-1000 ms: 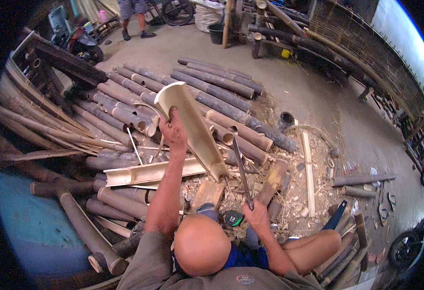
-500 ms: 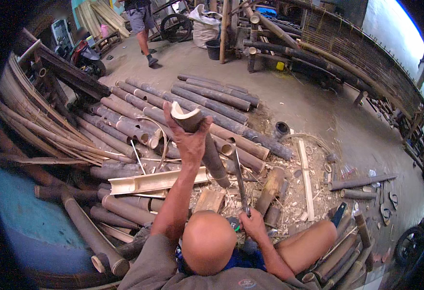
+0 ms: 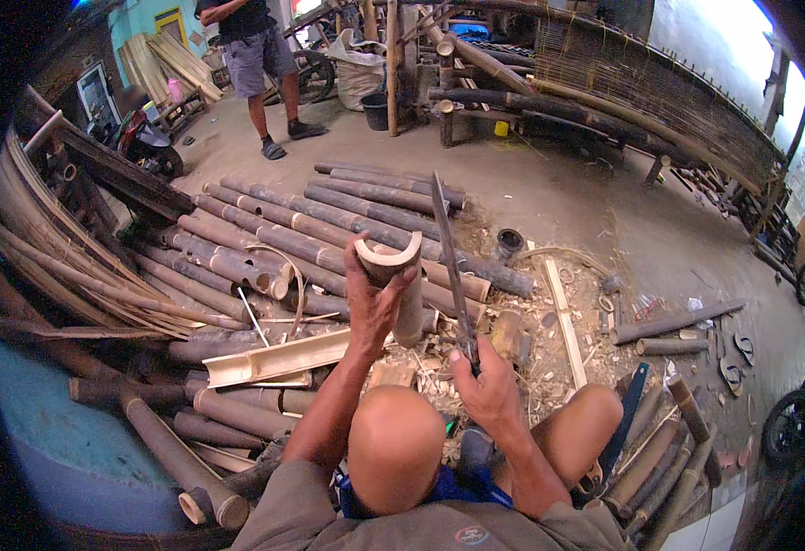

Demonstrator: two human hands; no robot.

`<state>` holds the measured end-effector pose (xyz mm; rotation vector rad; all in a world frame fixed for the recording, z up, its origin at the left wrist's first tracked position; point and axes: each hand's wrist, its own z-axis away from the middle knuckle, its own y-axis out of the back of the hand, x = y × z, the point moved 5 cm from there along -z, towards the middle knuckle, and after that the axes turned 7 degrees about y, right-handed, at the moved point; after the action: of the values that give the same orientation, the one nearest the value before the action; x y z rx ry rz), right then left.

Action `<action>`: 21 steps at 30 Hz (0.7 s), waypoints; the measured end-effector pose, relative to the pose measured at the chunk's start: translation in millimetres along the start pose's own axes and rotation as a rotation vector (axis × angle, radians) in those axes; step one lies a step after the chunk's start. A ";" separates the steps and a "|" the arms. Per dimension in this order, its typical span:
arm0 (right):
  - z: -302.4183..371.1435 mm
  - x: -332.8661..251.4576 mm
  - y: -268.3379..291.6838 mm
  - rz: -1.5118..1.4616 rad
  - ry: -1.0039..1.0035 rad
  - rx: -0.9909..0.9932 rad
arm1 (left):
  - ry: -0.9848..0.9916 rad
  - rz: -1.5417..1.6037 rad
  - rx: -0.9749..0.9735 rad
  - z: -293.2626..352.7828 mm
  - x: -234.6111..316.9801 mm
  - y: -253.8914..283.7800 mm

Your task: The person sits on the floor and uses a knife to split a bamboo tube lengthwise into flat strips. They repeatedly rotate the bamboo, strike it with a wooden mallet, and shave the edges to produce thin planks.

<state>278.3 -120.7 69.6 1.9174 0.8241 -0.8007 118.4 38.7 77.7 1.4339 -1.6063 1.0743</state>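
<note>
My left hand (image 3: 375,310) grips a split half-round bamboo piece (image 3: 406,308) near its top, holding it upright with the pale cut rim up. Fingers and thumb wrap its dark outer side. To its right, my right hand (image 3: 489,384) is closed round the handle of a machete (image 3: 452,262). Its long dark blade points up and slightly left, apart from the bamboo. A split bamboo trough (image 3: 279,358) lies left of my left hand, pale inside up. Wood chips (image 3: 536,367) cover the floor around the work spot.
Dark bamboo poles (image 3: 329,211) lie in rows ahead. Thin bamboo strips (image 3: 81,248) are heaped at left. A handsaw (image 3: 627,413) and short bamboo lengths (image 3: 659,468) rest beside my right knee. Another person (image 3: 260,73) stands at the back, near a black bucket (image 3: 377,110).
The bamboo piece has moved right and lower, and now stands more upright. My right hand has risen with the machete, its blade reaching higher. The other person has come nearer.
</note>
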 end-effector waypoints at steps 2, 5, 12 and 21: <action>-6.6 -22.3 4.8 -0.056 0.020 -0.020 | -0.057 -0.118 -0.006 7.8 -0.3 11.8; -14.0 -36.4 9.6 -0.057 0.003 -0.106 | -0.122 -0.199 -0.003 20.6 16.5 10.8; -16.8 -56.2 9.2 -0.071 0.120 -0.102 | -0.108 -0.184 -0.156 42.5 21.3 14.7; -6.3 -62.1 -0.1 0.096 0.203 -0.115 | -0.149 -0.219 -0.147 54.1 33.0 18.5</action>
<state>244.0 -129.3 121.0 1.9400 0.8730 -0.4958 96.8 -23.3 84.2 1.5769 -1.5527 0.7249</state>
